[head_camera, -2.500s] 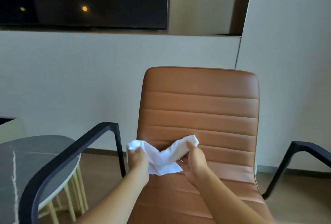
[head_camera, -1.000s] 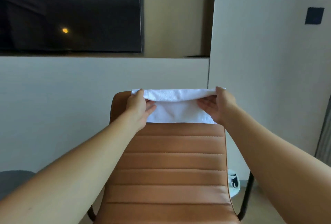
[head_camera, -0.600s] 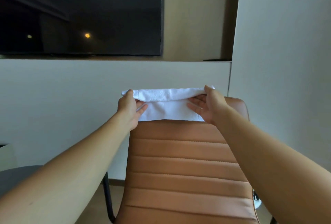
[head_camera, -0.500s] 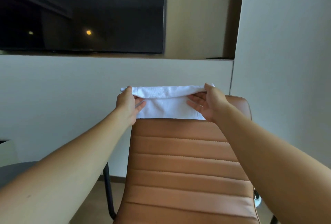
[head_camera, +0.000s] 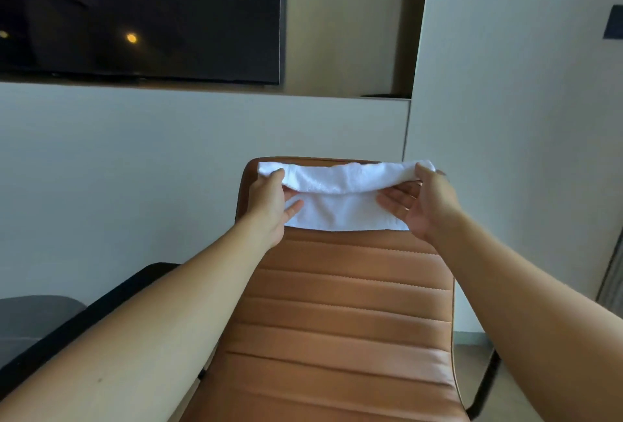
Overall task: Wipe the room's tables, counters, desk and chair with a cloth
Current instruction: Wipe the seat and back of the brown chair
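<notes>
Right now my left hand [head_camera: 269, 205] and my right hand [head_camera: 426, 202] each hold one end of the white terry cloth [head_camera: 344, 197], which lies folded over the top edge of the tan leather chair with stitched ribs [head_camera: 337, 313]. On the left, my thumb sits on the upper fold while my fingers [head_camera: 293, 207] reach under it against the hanging flap — a pinch on the cloth's corner. On the right, my thumb presses the top fold at the far end and my fingers [head_camera: 392, 200] spread loosely beneath it, palm turned toward me. The cloth spans nearly the whole width of the backrest, its lower flap hanging flat against the front. A black armrest [head_camera: 111, 300] shows under my left forearm, beside a dark grey tabletop [head_camera: 33, 313]. Above the pale wall panel hangs a dark screen [head_camera: 141, 13].
</notes>
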